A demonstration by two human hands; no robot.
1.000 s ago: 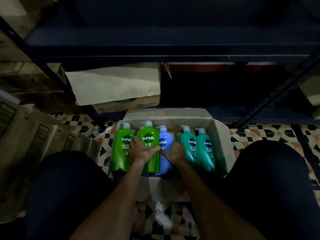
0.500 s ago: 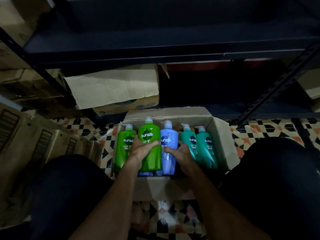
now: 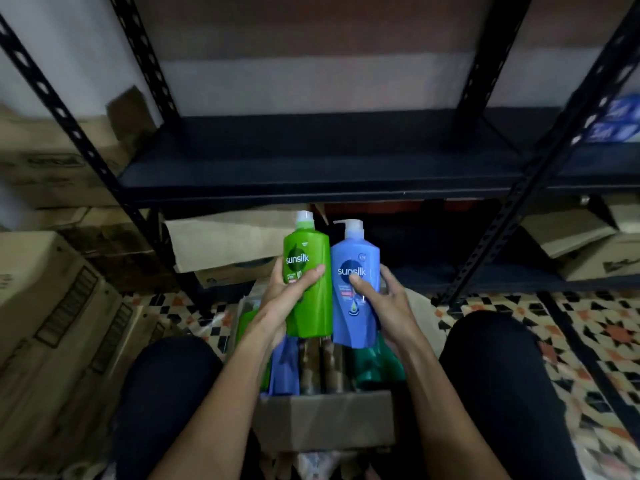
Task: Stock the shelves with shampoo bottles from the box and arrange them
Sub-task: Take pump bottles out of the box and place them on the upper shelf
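Left hand (image 3: pixel 291 299) grips green bottle (image 3: pixel 306 271), right hand (image 3: pixel 384 303) grips blue bottle (image 3: pixel 355 282), both above the box (image 3: pixel 325 417), below the shelf (image 3: pixel 311 178). Risk: pump tops clipping the shelf edge, one-handed grips slipping.

Dim indoor light, low exposure overall. The green bottle (image 3: pixel 308 306) and blue bottle (image 3: pixel 346 323) are the brightest things, labels readable with a slight sheen. The wall (image 3: pixel 311 84) behind the shelf (image 3: pixel 311 174) is pale, seemingly lit from above; the bay under the shelf is in deep shadow. The box (image 3: pixel 325 417) interior is murky and soft. The cartons (image 3: pixel 52 306) on the left and the floor tiles (image 3: pixel 588 323) are blurred. Uprights (image 3: pixel 74 131) splay outward at the frame edges.
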